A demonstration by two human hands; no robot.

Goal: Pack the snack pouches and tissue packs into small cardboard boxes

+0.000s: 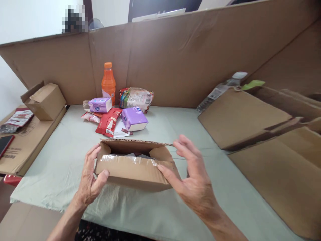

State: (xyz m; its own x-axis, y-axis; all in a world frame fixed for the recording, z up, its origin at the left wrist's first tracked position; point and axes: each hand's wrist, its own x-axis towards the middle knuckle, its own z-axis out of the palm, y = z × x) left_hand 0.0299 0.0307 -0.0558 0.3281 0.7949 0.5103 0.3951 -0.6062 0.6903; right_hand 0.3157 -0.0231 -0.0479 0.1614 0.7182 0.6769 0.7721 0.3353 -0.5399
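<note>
A small cardboard box (pixel 135 169) stands at the near edge of the cloth-covered table, its top open and its back flap raised. Clear tape runs along the front edge, and something dark and shiny shows inside, too hidden to name. My left hand (pixel 91 177) grips the box's left end, thumb on the front and fingers round the side. On the right, my right hand (pixel 193 170) spans the other end: the thumb presses the front edge while the slightly blurred fingers reach the tip of the back flap.
Behind the box lie purple tissue packs (pixel 135 118), a red packet (pixel 109 122) and a colourful food bag (pixel 136 99), with an orange drink bottle (pixel 108 82). Larger cardboard boxes (pixel 247 117) and a clear bottle (pixel 215 92) stand right. A cardboard wall (pixel 175 63) closes the back.
</note>
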